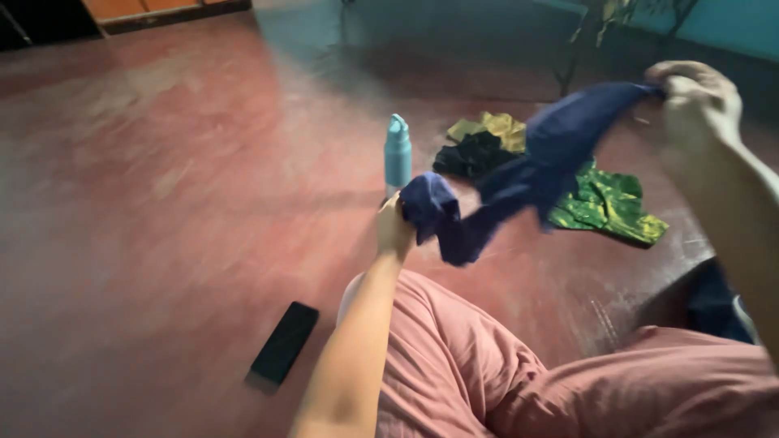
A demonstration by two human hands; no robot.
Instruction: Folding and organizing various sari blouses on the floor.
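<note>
A dark blue cloth (527,174) hangs stretched in the air between both my hands. My left hand (393,229) grips its lower bunched end near the middle of the view. My right hand (698,99) pinches its other end higher up at the right. Below the cloth, my legs in pink trousers (503,365) rest on the red floor. Behind the cloth lies a green and yellow patterned garment (608,207), partly hidden by it.
A teal bottle (397,154) stands upright on the red floor (162,178) just beyond my left hand. A black phone (282,344) lies flat left of my knee. A dark and yellow-green cloth pile (483,142) lies farther back.
</note>
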